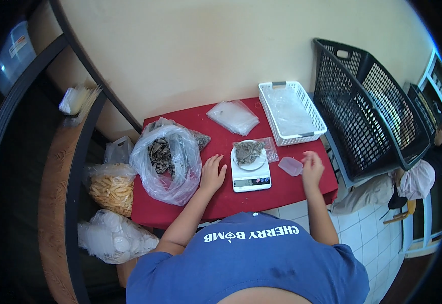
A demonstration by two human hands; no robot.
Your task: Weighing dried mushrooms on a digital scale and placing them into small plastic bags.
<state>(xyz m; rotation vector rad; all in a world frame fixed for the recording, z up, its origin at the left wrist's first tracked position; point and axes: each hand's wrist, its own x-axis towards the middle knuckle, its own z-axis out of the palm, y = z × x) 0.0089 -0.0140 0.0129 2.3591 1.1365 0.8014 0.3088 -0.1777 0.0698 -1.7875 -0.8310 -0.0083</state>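
My left hand [213, 171] lies open with fingers spread on the red-covered table, between a big clear bag [165, 182] of dark grey curled pieces and a white digital scale [251, 183]. On the scale's round plate sits a small clear bag [249, 152] with similar grey pieces, its empty end sticking out to the right. My right hand [312, 167] is raised at the table's right side with bent, parted fingers, just beside a small translucent plastic scoop [290, 166]; whether it touches the scoop is unclear.
Flat clear bags [232, 116] and a white basket [294, 126] of bags stand at the back. A large black crate [363, 116] is at right, cloth items [413, 180] below. Bags of yellow snacks [110, 190] and pale discs [119, 235] sit left, beside a shelf frame [54, 218].
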